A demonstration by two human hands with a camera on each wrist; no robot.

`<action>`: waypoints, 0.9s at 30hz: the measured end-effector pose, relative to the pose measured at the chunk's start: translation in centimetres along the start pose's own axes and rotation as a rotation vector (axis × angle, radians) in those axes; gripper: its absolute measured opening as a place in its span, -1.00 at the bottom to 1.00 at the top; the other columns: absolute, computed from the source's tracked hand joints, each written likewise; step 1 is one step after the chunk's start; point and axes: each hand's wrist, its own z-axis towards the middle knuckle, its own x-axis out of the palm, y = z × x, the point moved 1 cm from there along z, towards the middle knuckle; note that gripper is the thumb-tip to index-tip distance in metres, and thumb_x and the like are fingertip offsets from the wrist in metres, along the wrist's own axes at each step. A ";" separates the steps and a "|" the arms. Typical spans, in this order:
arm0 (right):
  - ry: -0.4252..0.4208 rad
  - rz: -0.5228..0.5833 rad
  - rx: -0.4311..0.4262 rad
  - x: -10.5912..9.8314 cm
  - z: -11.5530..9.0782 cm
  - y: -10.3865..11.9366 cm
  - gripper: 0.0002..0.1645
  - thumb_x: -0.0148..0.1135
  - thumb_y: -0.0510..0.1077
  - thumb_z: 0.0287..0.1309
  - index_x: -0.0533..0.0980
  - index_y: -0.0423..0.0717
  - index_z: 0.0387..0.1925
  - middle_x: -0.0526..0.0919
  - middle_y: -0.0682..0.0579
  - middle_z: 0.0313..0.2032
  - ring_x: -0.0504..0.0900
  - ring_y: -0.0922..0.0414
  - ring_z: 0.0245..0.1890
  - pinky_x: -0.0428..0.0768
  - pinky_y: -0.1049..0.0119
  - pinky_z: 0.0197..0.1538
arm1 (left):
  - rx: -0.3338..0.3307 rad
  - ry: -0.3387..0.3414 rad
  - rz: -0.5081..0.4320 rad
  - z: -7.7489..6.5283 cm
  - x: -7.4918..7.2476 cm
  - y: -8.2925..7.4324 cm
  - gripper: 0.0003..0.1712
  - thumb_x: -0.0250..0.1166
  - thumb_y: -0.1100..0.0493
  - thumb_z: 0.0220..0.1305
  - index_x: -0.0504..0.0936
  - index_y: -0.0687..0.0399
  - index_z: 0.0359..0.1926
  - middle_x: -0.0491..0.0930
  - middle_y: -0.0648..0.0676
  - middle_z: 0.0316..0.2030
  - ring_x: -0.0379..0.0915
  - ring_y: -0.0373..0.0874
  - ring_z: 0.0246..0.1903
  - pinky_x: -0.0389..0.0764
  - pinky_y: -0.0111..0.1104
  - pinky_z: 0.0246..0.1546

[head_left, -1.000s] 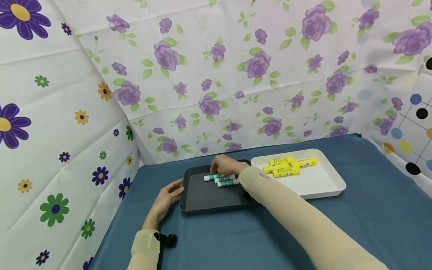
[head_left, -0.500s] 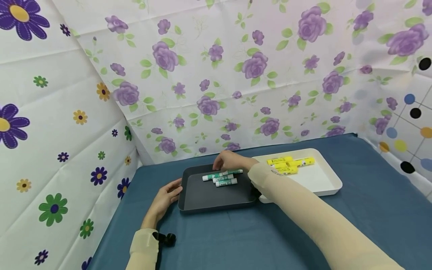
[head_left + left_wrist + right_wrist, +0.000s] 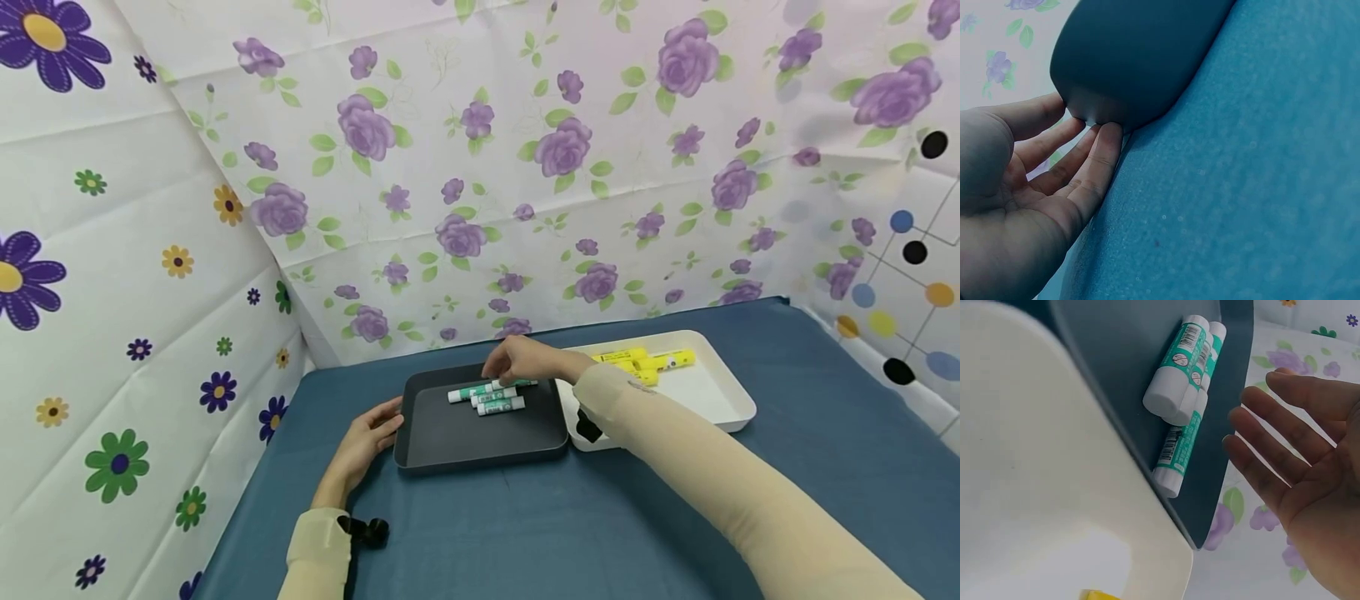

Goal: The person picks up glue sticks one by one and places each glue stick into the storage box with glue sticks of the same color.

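Note:
Several green-and-white glue sticks [image 3: 501, 406] lie bunched in the dark grey tray [image 3: 442, 442], some leaning on others. My right hand [image 3: 532, 360] is over the tray's far side, just behind the sticks. In the right wrist view, that hand [image 3: 1310, 444] has slightly bent, spread fingers with nothing between them, apart from the glue sticks [image 3: 1175, 369]. At the tray's left side is my left hand [image 3: 363, 442]. Its nearly straight fingertips touch the outside of the tray wall [image 3: 1116, 106] in the left wrist view.
To the right, a white tray [image 3: 720, 392] stands against the grey one and holds several yellow sticks [image 3: 666, 360], partly hidden by my right forearm. A blue cloth [image 3: 480, 533] covers the table. Flowered sheets [image 3: 420, 208] hang behind and to the left.
My right hand has let go of a green glue stick on the pile and drawn back slightly to the right. The left hand stays at the grey tray.

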 end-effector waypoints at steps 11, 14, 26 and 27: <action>0.005 0.060 -0.013 -0.2 -1.2 0.2 -0.64 0.25 -0.44 0.36 0.65 -0.34 0.15 0.70 -0.28 0.10 0.69 -0.17 0.12 0.75 0.19 0.05 | -0.014 -0.009 0.004 0.3 -0.1 0.3 -0.41 0.18 0.14 0.60 0.35 0.07 0.55 0.42 0.26 0.31 0.42 0.09 0.29 0.60 -0.13 0.26; -0.008 0.062 -0.022 -0.3 -1.6 0.2 -0.65 0.25 -0.45 0.35 0.65 -0.34 0.13 0.71 -0.28 0.09 0.70 -0.17 0.11 0.75 0.20 0.04 | -0.011 -0.011 0.004 0.3 -0.1 0.2 -0.40 0.19 0.15 0.60 0.34 0.09 0.55 0.42 0.27 0.32 0.42 0.10 0.29 0.61 -0.14 0.25; -0.046 0.055 -0.022 -1.1 -4.1 -0.2 -0.64 0.23 -0.42 0.39 0.66 -0.27 0.16 0.69 -0.26 0.13 0.68 -0.19 0.12 0.75 0.17 0.03 | 0.066 -0.019 0.119 -0.3 -0.2 -0.7 -0.36 0.15 0.09 0.63 0.26 0.04 0.60 0.35 0.30 0.37 0.37 0.18 0.32 0.50 0.06 0.33; -0.058 0.046 -0.024 -1.3 -4.3 -0.4 -0.65 0.24 -0.41 0.38 0.67 -0.25 0.15 0.70 -0.25 0.12 0.68 -0.18 0.12 0.75 0.16 0.04 | 0.080 -0.032 0.150 -0.3 -0.2 -0.9 -0.36 0.16 0.08 0.63 0.26 0.03 0.60 0.35 0.30 0.38 0.38 0.18 0.31 0.50 0.07 0.32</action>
